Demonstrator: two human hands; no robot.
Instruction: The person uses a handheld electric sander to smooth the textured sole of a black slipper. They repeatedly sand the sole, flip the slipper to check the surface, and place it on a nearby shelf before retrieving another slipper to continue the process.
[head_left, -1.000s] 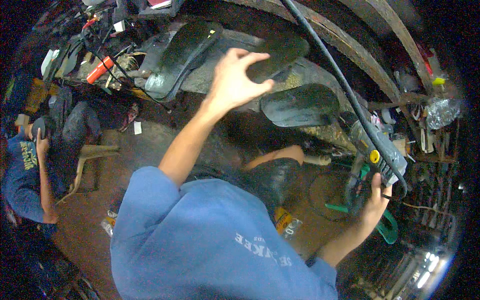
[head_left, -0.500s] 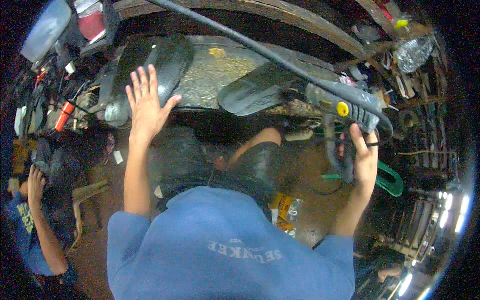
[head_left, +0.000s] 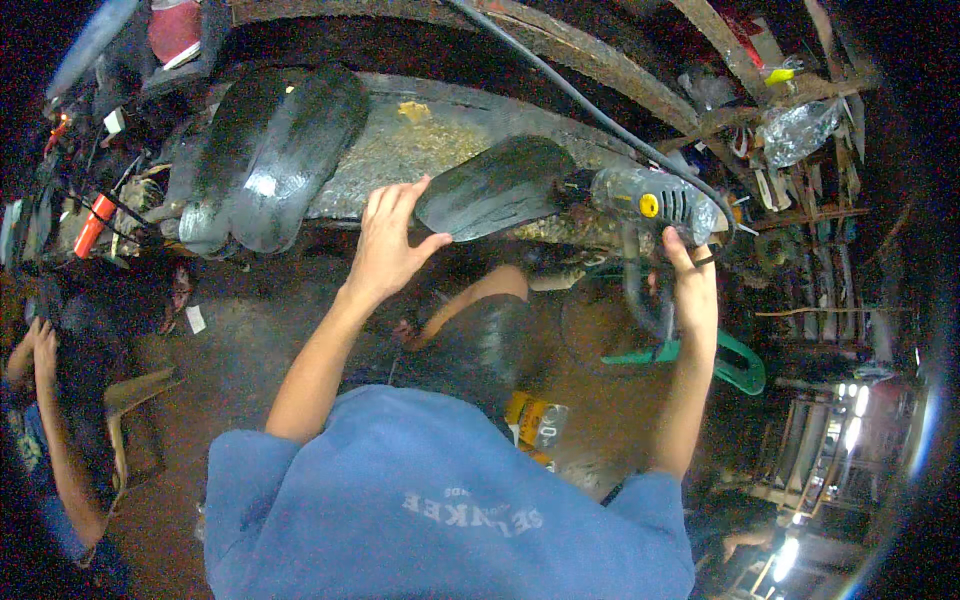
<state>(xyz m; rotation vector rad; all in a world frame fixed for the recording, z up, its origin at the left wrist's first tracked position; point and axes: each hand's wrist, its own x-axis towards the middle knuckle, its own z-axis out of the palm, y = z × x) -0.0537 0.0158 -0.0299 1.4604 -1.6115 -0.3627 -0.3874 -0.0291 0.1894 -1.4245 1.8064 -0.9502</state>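
Note:
A grey heat gun [head_left: 655, 203] with a yellow dial and black vents is in my right hand [head_left: 690, 275], fingers wrapped round its rear and handle. Its dark nozzle points left at the near end of a black rubber shoe sole [head_left: 500, 187] on the bench. At the sole's left end is my left hand [head_left: 390, 240], open, thumb apart from the fingers. Whether the fingertips touch the sole, I cannot tell. More black soles [head_left: 290, 165] lie side by side, overlapping, further left on the bench [head_left: 385, 140]. A dark cord [head_left: 570, 90] runs from the heat gun up and left.
An orange-red cylinder [head_left: 95, 225] lies among clutter at the left. Another person's arm [head_left: 65, 440] shows at the lower left. A green plastic piece [head_left: 740, 362] and a yellow packet [head_left: 535, 415] are low on the right. Wooden beams [head_left: 590, 55] cross behind the bench.
My left hand has moved right, from over the left soles to the end of the single sole. That sole now looks tilted up more, and the view has shifted.

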